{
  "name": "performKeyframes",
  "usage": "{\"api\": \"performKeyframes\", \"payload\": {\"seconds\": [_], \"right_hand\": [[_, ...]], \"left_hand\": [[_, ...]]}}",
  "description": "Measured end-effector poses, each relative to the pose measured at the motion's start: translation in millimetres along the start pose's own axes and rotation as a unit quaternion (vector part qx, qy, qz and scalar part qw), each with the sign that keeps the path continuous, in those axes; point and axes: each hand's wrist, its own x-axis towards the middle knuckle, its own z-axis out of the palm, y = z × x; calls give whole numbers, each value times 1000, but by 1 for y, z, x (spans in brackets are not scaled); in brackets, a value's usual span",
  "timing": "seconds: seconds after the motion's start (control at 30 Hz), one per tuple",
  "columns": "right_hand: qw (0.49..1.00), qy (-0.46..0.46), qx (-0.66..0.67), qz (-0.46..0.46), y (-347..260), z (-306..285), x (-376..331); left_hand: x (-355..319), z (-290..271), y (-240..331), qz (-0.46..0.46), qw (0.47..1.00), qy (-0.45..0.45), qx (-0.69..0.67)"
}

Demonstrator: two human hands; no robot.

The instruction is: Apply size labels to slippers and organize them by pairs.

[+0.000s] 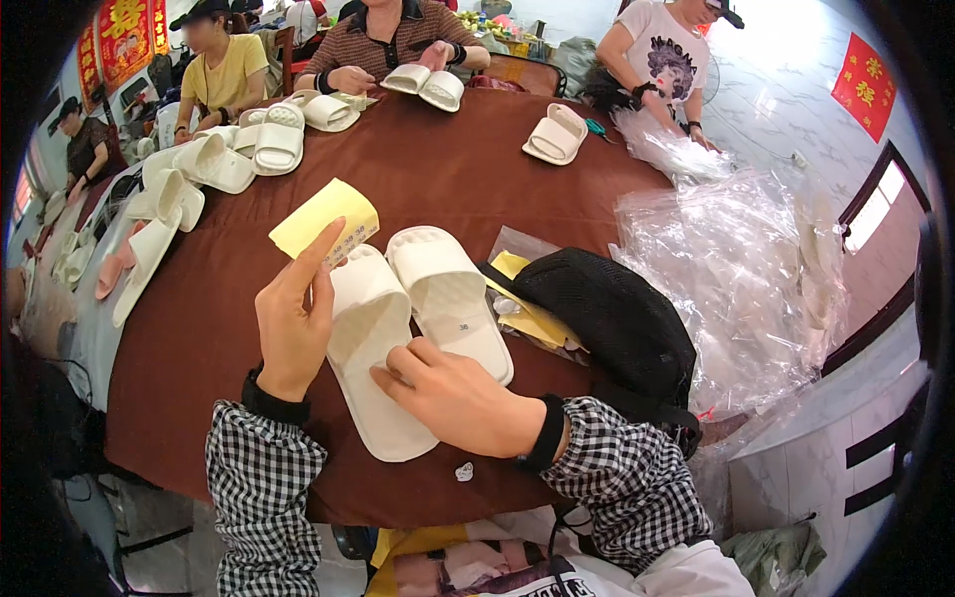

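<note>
A pair of cream slippers lies on the brown tablecloth in front of me, toes pointing away. My left hand (293,323) pinches a curled yellow sheet of small printed stickers (320,211) above the left slipper's toe. On the heel part of the left slipper (360,363), my right hand (463,393) presses with thumb and fingers drawn together; its fingertips hide whatever may be under them. The right slipper (438,277) carries a small round sticker on its insole. A loose small sticker (464,472) lies on the cloth near my right wrist.
A black mesh bag (607,318) lies right of the slippers, over a clear bag of yellow sheets (537,318). Clear plastic bags (726,279) heap at the right. More slippers (279,139) line the far left; another pair (555,134) sits at the back. Co-workers surround the brown table (477,174).
</note>
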Motion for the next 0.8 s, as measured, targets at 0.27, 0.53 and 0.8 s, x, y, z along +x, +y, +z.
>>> {"api": "performKeyframes", "payload": {"seconds": [0.27,0.53,0.8], "right_hand": [[993,-57,94,36,23,-14,-2],[949,157,79,261,94,-20,-19],[920,80,175,343,105,-7,-17]], "left_hand": [[2,-6,-1,25,999,4,26],[0,-3,4,11,993,-99,60],[-7,-2,-15,11,962,-218,163]]}}
